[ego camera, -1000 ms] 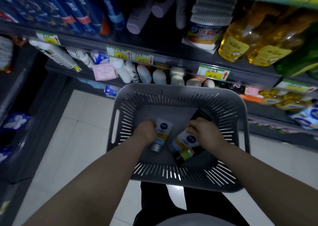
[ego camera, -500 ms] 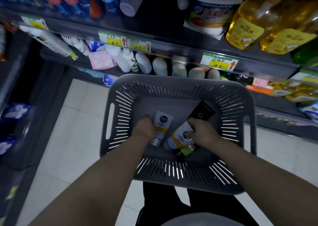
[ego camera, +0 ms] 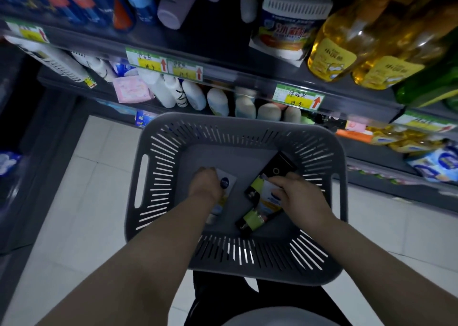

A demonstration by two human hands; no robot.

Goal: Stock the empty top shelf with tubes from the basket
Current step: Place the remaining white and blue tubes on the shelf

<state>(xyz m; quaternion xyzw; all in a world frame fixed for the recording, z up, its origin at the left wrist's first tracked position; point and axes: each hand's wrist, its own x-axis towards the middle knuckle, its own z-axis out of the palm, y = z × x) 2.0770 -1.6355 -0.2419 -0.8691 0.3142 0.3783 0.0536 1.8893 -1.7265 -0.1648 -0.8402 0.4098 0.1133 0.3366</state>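
Observation:
A grey slotted basket [ego camera: 158, 177] sits low in front of me with both my hands inside it. My left hand [ego camera: 204, 185] grips a white tube with a blue round logo [ego camera: 226, 184]. My right hand [ego camera: 297, 196] holds a white and yellow tube [ego camera: 266, 199]. Under that tube lies a black tube with green bands [ego camera: 275, 170], its green cap [ego camera: 251, 220] pointing toward me. The top shelf is out of view.
Store shelves rise beyond the basket: white bottles [ego camera: 173, 92] on a low shelf, yellow oil bottles [ego camera: 347, 45] and blue cans [ego camera: 74, 0] higher up, price tags [ego camera: 298, 96] along the shelf edges. White floor tiles [ego camera: 81, 201] lie to the left. My dark trousers [ego camera: 247, 298] show below.
The view has tilted up a little and the basket sits lower. My right hand has shifted along its tube, uncovering more of the black tube. My left hand keeps its tube.

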